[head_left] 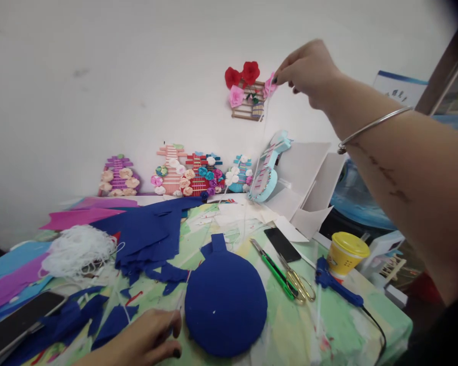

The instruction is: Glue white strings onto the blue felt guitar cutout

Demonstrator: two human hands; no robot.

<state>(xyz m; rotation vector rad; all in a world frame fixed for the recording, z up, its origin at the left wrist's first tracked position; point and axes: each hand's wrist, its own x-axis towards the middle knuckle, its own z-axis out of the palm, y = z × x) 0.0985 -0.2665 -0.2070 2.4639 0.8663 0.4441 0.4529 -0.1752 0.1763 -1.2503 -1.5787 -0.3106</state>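
My right hand [309, 71] is raised high in front of the wall, thumb and finger pinched on a thin white string [266, 109]. The string hangs down from it toward the table; its lower course is faint. Low at the front, my left hand [152, 335] is held with the thumb apart from the curved fingers, and I see nothing clearly gripped. Just right of it lies a flat round blue cloth-covered piece [226, 305] with a short neck [218, 243] pointing away from me. A tangled heap of white string [82, 251] rests farther left.
Blue sheets [148, 229] and scraps lie left. A phone [23, 320] sits at front left. To the right are a green cutter [275, 269], gold scissors [299, 284], a black phone [282, 244], a blue glue gun [338, 284] and a yellow-lidded cup [347, 251]. Decorated instrument models [196, 173] line the wall.
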